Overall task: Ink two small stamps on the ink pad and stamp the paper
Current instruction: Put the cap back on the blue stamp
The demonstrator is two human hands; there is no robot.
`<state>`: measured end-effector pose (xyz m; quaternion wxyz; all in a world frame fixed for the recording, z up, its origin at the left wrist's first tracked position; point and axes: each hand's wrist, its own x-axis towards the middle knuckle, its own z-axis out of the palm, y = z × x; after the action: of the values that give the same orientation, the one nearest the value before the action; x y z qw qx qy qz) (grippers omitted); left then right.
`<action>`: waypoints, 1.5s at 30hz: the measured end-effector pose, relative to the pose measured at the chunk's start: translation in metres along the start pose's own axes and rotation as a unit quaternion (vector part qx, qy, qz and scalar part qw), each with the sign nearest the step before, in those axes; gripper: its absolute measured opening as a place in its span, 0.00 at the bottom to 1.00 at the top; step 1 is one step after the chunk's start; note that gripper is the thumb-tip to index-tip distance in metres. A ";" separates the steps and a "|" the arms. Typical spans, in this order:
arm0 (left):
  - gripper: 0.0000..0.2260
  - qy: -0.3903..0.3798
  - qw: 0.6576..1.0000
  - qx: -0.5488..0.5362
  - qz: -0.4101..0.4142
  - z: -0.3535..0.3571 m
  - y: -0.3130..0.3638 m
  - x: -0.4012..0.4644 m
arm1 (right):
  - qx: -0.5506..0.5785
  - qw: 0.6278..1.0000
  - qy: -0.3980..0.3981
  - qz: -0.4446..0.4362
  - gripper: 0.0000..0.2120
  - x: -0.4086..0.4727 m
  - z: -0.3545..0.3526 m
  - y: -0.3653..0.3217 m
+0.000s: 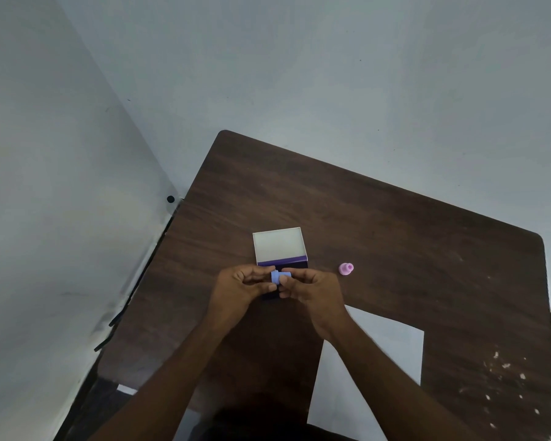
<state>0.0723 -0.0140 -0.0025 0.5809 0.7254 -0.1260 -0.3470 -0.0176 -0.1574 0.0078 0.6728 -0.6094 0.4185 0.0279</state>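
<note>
A small blue stamp (279,276) lies sideways between both hands, just above the ink pad. My left hand (240,289) pinches its wider end. My right hand (312,289) pinches the narrower end. The ink pad (280,249) is open: its pale lid stands raised at the back, and its dark purple base is mostly hidden under my fingers. A small pink stamp (346,268) stands alone on the table, to the right of the pad. The white paper (392,345) lies near the front right, partly covered by my right forearm.
The dark wooden table (395,233) sits in a corner between pale walls. Its left edge runs along the wall. White specks mark the surface at the right front. A darker surface shows at the far right edge.
</note>
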 end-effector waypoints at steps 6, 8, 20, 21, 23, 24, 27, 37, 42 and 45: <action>0.11 0.018 0.999 -0.027 -0.022 -0.001 -0.006 -0.004 | -0.057 0.997 -0.021 -0.036 0.14 0.002 -0.003 -0.004; 0.11 0.019 0.999 -0.032 -0.028 -0.002 -0.008 -0.005 | -0.079 0.996 -0.024 -0.042 0.13 0.002 -0.003 -0.005; 0.15 0.004 0.999 -0.036 -0.037 -0.003 -0.003 -0.005 | 0.027 0.999 -0.022 -0.019 0.14 -0.001 0.000 0.002; 0.16 0.001 0.999 -0.040 -0.035 -0.003 -0.002 -0.005 | 0.033 0.999 -0.022 -0.019 0.14 -0.001 0.000 0.002; 0.19 -0.005 0.998 -0.049 -0.034 -0.003 0.000 -0.005 | 0.042 0.999 -0.021 -0.018 0.14 0.000 -0.001 0.001; 0.19 -0.004 0.998 -0.051 -0.035 -0.003 0.000 -0.005 | 0.046 0.999 -0.020 -0.018 0.14 0.000 -0.001 0.001; 0.16 0.008 0.998 -0.052 -0.029 -0.003 -0.001 -0.004 | 0.037 0.999 -0.015 -0.020 0.14 0.001 0.000 0.002; 0.19 -0.002 0.999 -0.029 -0.024 0.014 0.005 0.004 | 0.021 0.999 0.024 -0.022 0.11 0.006 -0.013 0.001; 0.20 -0.013 0.998 -0.014 -0.054 0.032 0.004 0.010 | -0.209 0.957 0.154 -0.132 0.11 0.021 -0.047 -0.005; 0.17 -0.023 0.997 0.035 -0.059 0.042 0.002 0.013 | -0.315 0.919 0.186 -0.150 0.10 0.037 -0.070 -0.008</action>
<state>0.0546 -0.0541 -0.0090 0.5305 0.7434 -0.1090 -0.3925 -0.0263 -0.2355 -0.0017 0.3523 -0.8395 0.4097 -0.0569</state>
